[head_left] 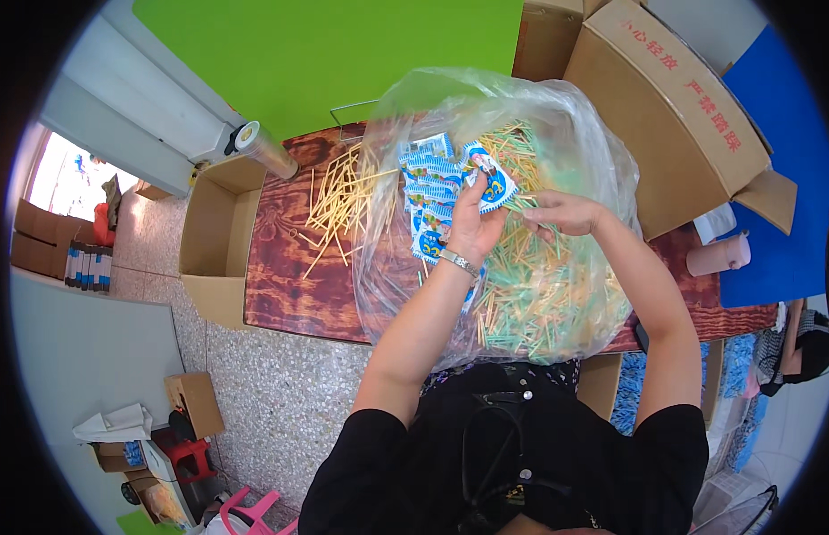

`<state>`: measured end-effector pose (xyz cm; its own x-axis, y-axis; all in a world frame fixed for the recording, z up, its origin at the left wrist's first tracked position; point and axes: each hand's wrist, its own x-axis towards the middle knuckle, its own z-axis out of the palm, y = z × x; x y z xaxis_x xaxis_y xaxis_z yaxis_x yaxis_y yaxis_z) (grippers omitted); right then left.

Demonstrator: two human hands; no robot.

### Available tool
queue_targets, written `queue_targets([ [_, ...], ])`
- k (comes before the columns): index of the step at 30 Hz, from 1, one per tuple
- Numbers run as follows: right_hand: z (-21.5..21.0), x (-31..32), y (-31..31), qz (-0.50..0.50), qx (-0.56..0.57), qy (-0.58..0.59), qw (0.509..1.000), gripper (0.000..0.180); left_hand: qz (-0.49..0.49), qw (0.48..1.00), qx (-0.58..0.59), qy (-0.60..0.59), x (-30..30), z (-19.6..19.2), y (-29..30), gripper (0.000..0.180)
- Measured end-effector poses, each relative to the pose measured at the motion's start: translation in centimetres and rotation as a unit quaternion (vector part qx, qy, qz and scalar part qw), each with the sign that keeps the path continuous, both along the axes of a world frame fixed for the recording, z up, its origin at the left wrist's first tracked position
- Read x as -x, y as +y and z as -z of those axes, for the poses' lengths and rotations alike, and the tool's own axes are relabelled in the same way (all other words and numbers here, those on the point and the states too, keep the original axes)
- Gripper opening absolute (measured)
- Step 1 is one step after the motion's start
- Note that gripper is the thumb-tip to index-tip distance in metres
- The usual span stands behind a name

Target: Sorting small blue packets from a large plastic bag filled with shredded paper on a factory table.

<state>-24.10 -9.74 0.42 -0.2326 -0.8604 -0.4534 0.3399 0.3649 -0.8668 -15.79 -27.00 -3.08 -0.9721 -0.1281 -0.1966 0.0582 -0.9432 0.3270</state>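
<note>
My left hand, with a metal-band watch on its wrist, is closed on a small blue and white packet and holds it tilted. Just to its right, my right hand has its fingers pinched around a few thin sticks, close to the packet's lower edge. Under both hands lies a large clear plastic bag, spread wide. Many thin green, yellow and pinkish sticks fill its right side. More blue and white packets overlap at its left, partly behind my left hand.
Loose yellow sticks lie left of the bag on the reddish wooden table. A clear tumbler stands at the far left corner. Beside the table sits an open cardboard box. At right are a large carton and a pink cup.
</note>
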Motion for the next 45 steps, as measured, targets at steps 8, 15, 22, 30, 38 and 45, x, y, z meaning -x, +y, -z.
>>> queue_targets([
  [8,-1.2,-0.9,-0.8,-0.067,-0.005,0.433,0.899,0.045,-0.026,0.994,-0.086,0.065,-0.8,-0.7,-2.1,0.023],
  [15,-3.8,-2.9,-2.7,-0.032,-0.012,0.315,0.948,0.040,-0.030,0.992,-0.065,0.105,-1.8,-1.4,-2.6,0.021],
  [22,-3.9,-2.5,-2.6,-0.002,-0.022,0.278,0.960,0.034,0.017,0.996,0.028,0.088,-2.3,-2.4,-2.7,0.023],
  [30,-5.5,-1.7,-1.7,-0.024,-0.043,0.380,0.924,0.037,0.139,0.951,0.275,0.035,-2.3,-3.5,-4.6,0.021],
  [38,-6.3,-1.0,-1.2,-0.081,-0.116,0.417,0.898,0.039,0.149,0.901,0.401,0.066,-1.1,-4.5,-4.2,0.019],
  [45,-4.3,-0.5,1.2,-0.011,0.004,0.413,0.911,0.030,0.025,0.977,0.211,0.023,-0.1,-3.9,-6.1,0.017],
])
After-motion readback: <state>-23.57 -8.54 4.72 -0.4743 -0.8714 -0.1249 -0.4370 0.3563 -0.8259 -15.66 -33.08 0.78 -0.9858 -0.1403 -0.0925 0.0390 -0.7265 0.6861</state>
